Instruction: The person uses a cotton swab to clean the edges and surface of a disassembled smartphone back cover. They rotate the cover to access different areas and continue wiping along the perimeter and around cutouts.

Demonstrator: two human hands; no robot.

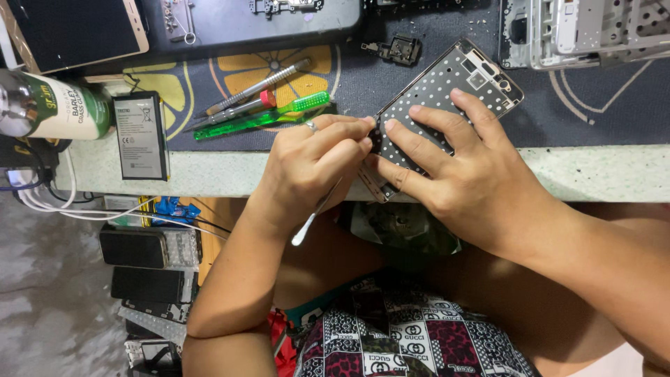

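At the front edge of the counter, a phone midframe, a perforated metal plate dotted with small holes, lies tilted with its lower corner overhanging the pale speckled edge and its upper end resting on a dark mat. The person's right hand lies flat on the plate, fingers spread and pressing it down, so this grip is open rather than wrapped around anything. The left hand, with a ring on one finger, is closed in a pinch around a thin metal tool; the tool's flat pale end sticks out below the hand, and its working tip is hidden behind the fingers where they meet the plate's left edge. Just left of the hands on the mat lie a green-handled screwdriver, a red-collared one and a grey metal one, side by side and slanted. Farther left a flat phone battery rests on the counter beside a green and white canister lying on its side. A small black component sits near the plate's upper end, and more bare phone frames lie at the top right. A gold-edged phone sits at the top left. Below the counter, stacked phones and white cables are visible at the left.
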